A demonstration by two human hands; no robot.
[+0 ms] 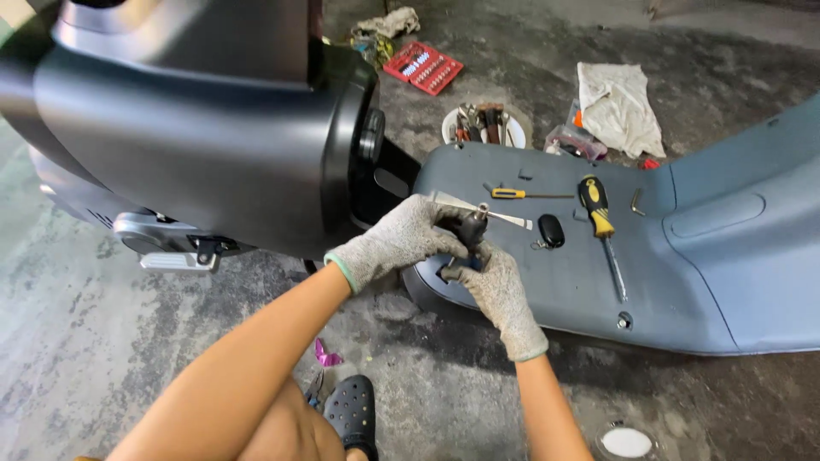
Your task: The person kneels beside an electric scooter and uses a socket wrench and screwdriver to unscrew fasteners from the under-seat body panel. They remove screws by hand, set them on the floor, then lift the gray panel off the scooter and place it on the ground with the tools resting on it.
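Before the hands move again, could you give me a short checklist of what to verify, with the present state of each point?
1. Left hand gloved and on the dark part: ok.
2. Right hand gloved and supporting it from below: ok.
3. Large yellow-handled screwdriver lying within view on the scooter floorboard: ok.
4. Small yellow screwdriver lying flat: ok.
5. Black key fob apart from the hands: ok.
6. Dark part fully seated: cannot tell.

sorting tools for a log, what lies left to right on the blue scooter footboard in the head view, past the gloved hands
Small yellow screwdriver → black key fob → large yellow-and-black screwdriver → bent hex key.
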